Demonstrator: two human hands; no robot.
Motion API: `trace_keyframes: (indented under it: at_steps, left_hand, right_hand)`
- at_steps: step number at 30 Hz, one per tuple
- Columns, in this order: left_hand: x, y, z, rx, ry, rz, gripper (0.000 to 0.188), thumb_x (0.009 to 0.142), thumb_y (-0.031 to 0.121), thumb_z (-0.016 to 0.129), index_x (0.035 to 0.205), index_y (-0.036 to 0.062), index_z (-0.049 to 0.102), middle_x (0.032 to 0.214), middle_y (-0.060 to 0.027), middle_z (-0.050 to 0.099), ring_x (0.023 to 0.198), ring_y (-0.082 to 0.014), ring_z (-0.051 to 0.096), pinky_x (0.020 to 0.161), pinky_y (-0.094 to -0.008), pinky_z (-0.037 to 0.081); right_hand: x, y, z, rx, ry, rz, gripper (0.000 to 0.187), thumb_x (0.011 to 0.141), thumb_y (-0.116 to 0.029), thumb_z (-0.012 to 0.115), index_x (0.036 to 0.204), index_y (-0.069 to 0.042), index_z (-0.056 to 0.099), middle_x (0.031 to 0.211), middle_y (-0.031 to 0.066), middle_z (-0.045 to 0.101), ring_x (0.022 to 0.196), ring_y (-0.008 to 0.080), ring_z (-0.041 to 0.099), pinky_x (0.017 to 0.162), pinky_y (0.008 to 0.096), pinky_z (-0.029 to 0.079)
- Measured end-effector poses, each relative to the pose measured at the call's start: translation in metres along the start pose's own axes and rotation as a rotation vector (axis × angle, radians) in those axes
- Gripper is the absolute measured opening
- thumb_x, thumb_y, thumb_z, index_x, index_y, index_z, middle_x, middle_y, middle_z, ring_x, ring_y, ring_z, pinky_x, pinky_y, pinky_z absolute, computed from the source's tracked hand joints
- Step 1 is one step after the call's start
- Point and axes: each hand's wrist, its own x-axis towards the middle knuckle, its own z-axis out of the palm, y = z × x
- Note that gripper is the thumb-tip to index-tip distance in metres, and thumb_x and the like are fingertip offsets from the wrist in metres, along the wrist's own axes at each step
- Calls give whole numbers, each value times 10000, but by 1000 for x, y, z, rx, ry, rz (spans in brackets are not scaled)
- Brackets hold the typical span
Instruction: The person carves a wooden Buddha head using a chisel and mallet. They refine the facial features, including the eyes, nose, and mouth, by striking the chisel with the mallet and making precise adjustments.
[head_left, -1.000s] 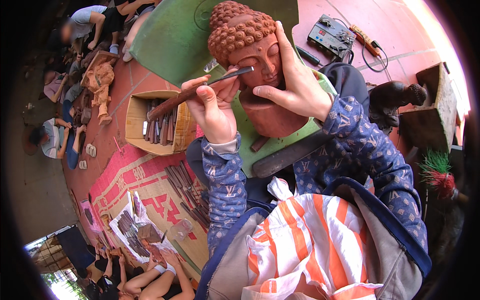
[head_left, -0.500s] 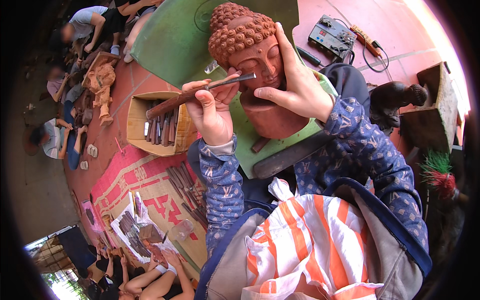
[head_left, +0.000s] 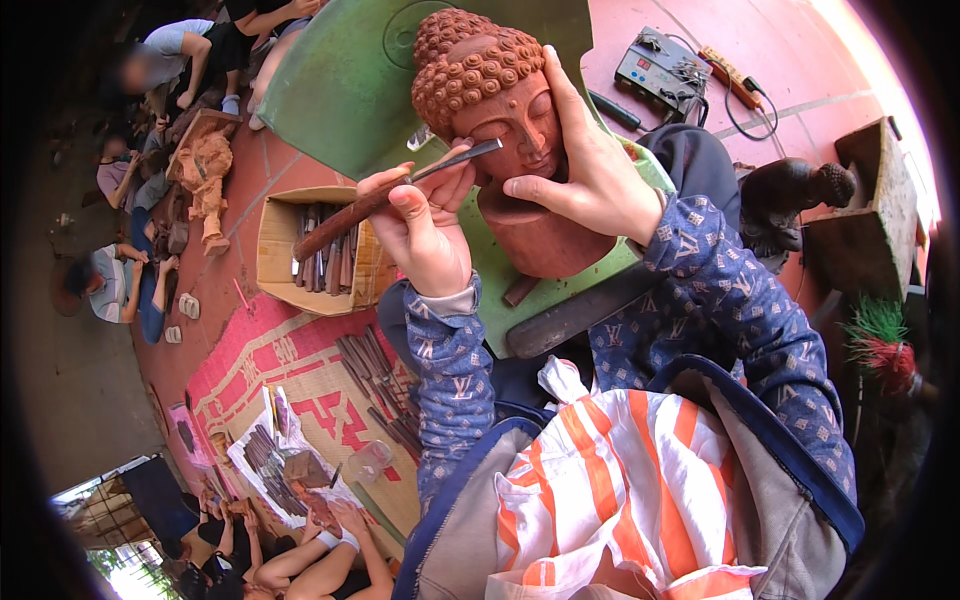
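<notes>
Left hand [head_left: 425,225]: fingers curled and closed around a carving chisel [head_left: 395,192] with a dark wooden handle. The thumb lies along the handle. The metal blade tip rests against the face of the carved wooden head [head_left: 495,110], just beside the eye.

Right hand [head_left: 590,175]: partly open, fingers spread. It presses flat against the side of the carved wooden head, with the thumb under the chin area and the index finger extended up along the cheek. The hands are apart, one on each side of the face.

Carved wooden head: reddish-brown, curled hair pattern, tilted, resting on a green pad [head_left: 500,290] over the person's lap, in front of a green curved panel [head_left: 340,90].

Surroundings: an open cardboard box [head_left: 275,245] of chisels stands on the floor near the left hand; more tools [head_left: 375,385] lie on a patterned mat below it.

Obscured: the right palm hides the far side of the carved wooden head. The chisel's cutting edge is too small to resolve. Its handle end overlaps the box contents.
</notes>
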Motion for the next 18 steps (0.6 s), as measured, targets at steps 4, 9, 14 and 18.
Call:
trace_keyframes:
  at_steps: [4, 9, 14, 18]
  left_hand:
    - [-3, 1, 10, 11, 78, 0, 392, 946, 410, 494, 1107, 85, 345, 1034, -280, 619, 979, -371, 646, 848, -454, 554]
    - [-9, -2, 16, 60, 99, 46, 383, 947, 403, 495, 1101, 90, 338, 1050, -278, 613, 984, -380, 643, 818, -425, 573]
    - [-8, -1, 9, 36, 52, 55, 333, 979, 391, 413, 1112, 91, 358, 1063, -291, 609, 1030, -386, 620, 875, -453, 548]
    - [-6, -1, 6, 45, 46, 60, 325, 995, 393, 366, 1122, 94, 365, 1080, -309, 600, 1046, -396, 611, 904, -485, 529]
  right_hand:
    - [0, 1, 1, -60, 15, -20, 1150, 712, -375, 765, 1482, -43, -21, 1286, 324, 398, 1173, 466, 455, 970, 462, 411]
    - [0, 0, 2, -65, 19, -29, 1158, 709, -380, 767, 1482, -44, -27, 1288, 324, 395, 1166, 473, 457, 961, 471, 415]
    - [0, 1, 1, -36, 15, -22, 1157, 706, -384, 769, 1485, -52, -20, 1277, 318, 405, 1145, 473, 471, 952, 470, 422]
    - [-1, 1, 0, -42, 10, -9, 1155, 703, -388, 770, 1487, -60, -12, 1261, 313, 416, 1125, 475, 484, 944, 468, 427]
